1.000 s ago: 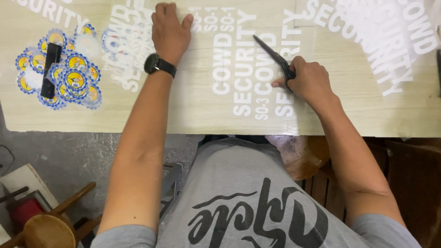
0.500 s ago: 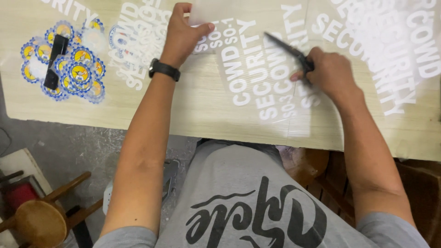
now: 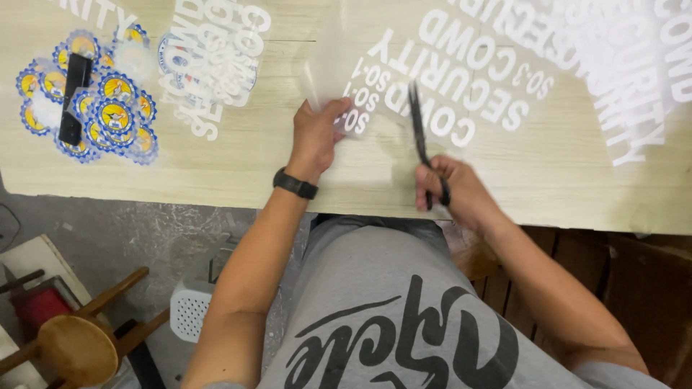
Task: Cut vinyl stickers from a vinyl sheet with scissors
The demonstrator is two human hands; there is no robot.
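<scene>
- Left hand, centre of frame, pinches a clear film sheet with white lettering; thumb and fingers are closed on the sheet's lower edge, and the upper part lifts off the table toward top centre.
- Right hand, just right of centre, is wrapped around the handles of black scissors. Blades point up-frame toward the lettering; they look nearly together, though the thin dark line makes the gap hard to judge.
- The scissor tip sits just beside the lifted sheet, at the border between it and the larger lettered film lying flat across the upper right.
- Pale wooden table carries everything. Upper left: a cluster of round blue-and-yellow badges with a black bar-shaped object lying across them; a second pile of lettered film just to their right.
- Judgement on doing the cut well: keep the pinched sheet taut and slightly raised so the film does not fold into the blades; steer the blades through the clear margin between letter rows, not across a white character.
- Judgement: long, smooth closures suit slick film better than short snips, which leave jagged edges.
- Risk, as I read it: overlapping transparent layers hide edges; separate the layers before cutting.
</scene>
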